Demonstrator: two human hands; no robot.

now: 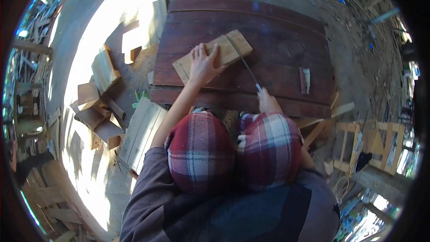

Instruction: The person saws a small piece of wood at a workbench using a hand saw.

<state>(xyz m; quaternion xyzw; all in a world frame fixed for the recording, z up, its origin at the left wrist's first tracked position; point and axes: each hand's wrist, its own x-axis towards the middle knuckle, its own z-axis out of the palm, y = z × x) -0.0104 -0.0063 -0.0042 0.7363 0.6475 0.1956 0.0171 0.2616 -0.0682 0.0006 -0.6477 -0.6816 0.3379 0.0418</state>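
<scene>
A light wooden block (pixel 230 53) lies slanted on the dark red-brown wooden table (pixel 277 40). My left hand (pixel 204 66) rests on the block with its fingers spread, pressing its left half. In my right hand (pixel 268 101) is the handle of a thin, long metal tool (pixel 247 68), its fingers wrapped round it. The tool's far part crosses the block near its right end; whether it is a file or a saw cannot be made out. A small strip with a pale face (pixel 305 80) lies on the table's right side.
On the ground at the left are several wooden pieces (pixel 105 69) and box-like blocks (pixel 92 96). A slatted wooden panel (pixel 142 121) stands left of my knees. Wooden frames (pixel 389 145) are at the right, with scrap wood along both sides.
</scene>
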